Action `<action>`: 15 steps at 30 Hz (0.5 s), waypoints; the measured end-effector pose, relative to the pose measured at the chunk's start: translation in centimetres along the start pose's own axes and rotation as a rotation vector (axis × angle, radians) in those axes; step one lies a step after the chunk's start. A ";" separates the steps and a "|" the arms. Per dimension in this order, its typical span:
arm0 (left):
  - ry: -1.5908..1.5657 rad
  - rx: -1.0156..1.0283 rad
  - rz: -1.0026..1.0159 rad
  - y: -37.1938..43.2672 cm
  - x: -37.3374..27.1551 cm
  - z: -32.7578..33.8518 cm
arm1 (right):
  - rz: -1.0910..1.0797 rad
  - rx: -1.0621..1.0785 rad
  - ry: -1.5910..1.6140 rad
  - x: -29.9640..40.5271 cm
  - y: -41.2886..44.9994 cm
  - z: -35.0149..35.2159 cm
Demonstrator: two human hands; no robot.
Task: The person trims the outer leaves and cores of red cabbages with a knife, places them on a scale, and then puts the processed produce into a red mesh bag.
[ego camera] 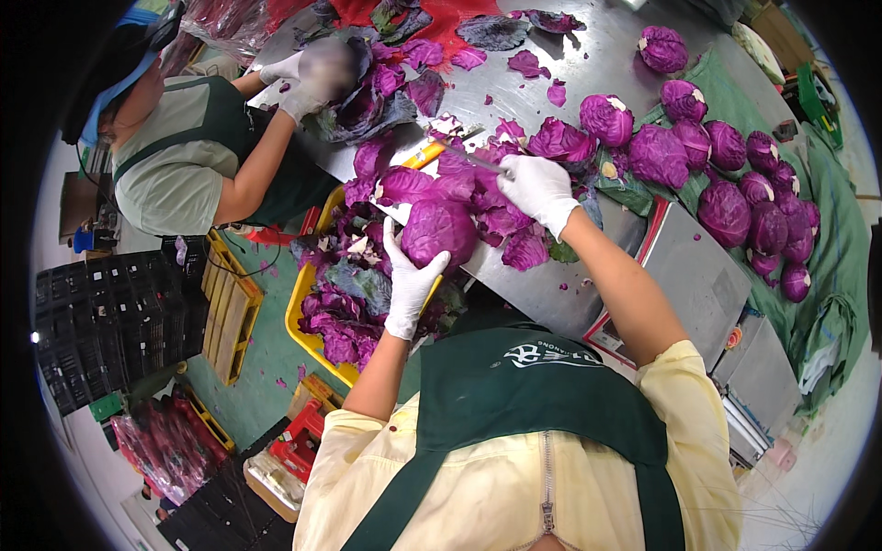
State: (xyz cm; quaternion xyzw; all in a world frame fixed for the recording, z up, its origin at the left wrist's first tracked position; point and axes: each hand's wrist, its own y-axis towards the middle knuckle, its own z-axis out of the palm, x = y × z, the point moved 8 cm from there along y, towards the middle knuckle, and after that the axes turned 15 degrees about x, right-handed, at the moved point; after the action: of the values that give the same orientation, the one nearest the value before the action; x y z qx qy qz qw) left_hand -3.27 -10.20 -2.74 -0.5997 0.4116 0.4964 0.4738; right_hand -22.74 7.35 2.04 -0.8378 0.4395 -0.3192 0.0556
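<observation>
My left hand (412, 282), in a white glove, holds a round red cabbage (439, 233) from below and the side, over the table's edge above a yellow crate. My right hand (537, 189), also gloved, is closed on the handle end of a knife (475, 157), whose blade points up and left over loose purple leaves (406, 184). The handle itself is mostly hidden in the fist. A yellow-handled tool (423, 156) lies among the leaves between the hands and the co-worker. The yellow crate (298, 303) is full of torn outer leaves and trimmings.
Several red cabbages (723, 213) sit on green cloth (827, 275) at the right of the steel table (572, 62). A co-worker (200, 151) with gloved hands on a leafy head stands at upper left. Wooden pallets (231, 310) and black crates (117, 324) stand on the floor.
</observation>
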 end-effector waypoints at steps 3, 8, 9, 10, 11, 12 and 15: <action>0.032 0.038 -0.025 -0.4 -0.9 -0.6 | 0.117 -0.132 -0.118 -1.8 -0.5 -0.4; -0.004 -0.182 -0.130 0.2 -0.5 -1.2 | -0.126 -0.160 0.124 1.9 -2.5 1.0; -0.017 -0.210 -0.096 0.9 -0.1 -1.2 | -0.143 -0.123 0.182 2.2 -2.1 1.6; -0.044 -0.214 -0.096 0.9 0.4 -1.3 | -0.123 -0.116 0.221 2.3 -2.3 1.9; -0.071 -0.218 -0.095 0.8 0.9 -1.5 | -0.133 -0.100 0.220 2.4 -2.2 2.3; -0.035 -0.171 -0.049 0.7 0.4 -1.2 | -0.136 -0.084 0.218 2.2 -2.2 2.6; 0.159 -0.046 0.097 -1.1 -0.8 -0.5 | -0.144 0.044 0.247 1.7 -1.7 4.0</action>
State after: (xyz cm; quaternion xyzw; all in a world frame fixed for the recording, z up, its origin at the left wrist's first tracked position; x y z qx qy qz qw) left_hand -2.24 -10.39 -1.75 -0.6272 0.4650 0.4791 0.4011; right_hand -18.52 6.29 0.41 -0.8202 0.3744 -0.4325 -0.0034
